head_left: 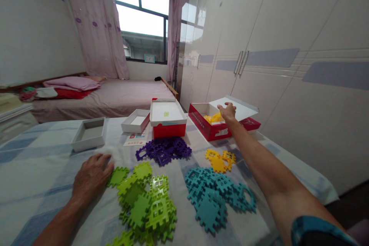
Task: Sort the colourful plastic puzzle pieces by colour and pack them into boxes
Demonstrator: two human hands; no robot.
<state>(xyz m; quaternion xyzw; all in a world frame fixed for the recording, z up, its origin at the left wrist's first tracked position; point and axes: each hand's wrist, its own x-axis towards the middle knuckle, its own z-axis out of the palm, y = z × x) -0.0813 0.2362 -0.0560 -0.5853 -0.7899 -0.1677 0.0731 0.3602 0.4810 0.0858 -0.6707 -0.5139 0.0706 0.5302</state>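
Bottom of frame, L side: left hand [91, 177] lies palm-down on the checked cloth [43, 169], fingers spread, tips touching the edge of the green pieces [144, 203]. It holds nothing.

Lower centre-R: teal pieces [216, 196] in a loose heap. Just above them is a small cluster of loose yellow pieces [219, 160], w/ the purple pieces [164, 150] mid-frame. So we have four colours, each heaped apart.

Centre-R, farther back: right hand [227, 112], arm at full stretch, is over the open red box [213, 132], fingers bent down at the yellow pieces in the box [211, 118]. We can't tell if it pinches one, as the fingertips are hidden.

Step in hand, as we read it: reach into the box, yellow lot. Any lift out would need to clear the box wall and the white flap [242, 109] beside the hand.

Yellow pieces: flat, notched, comb-edged plastic squares, bright and rigid-looking. Some are in the box, some on the cloth.
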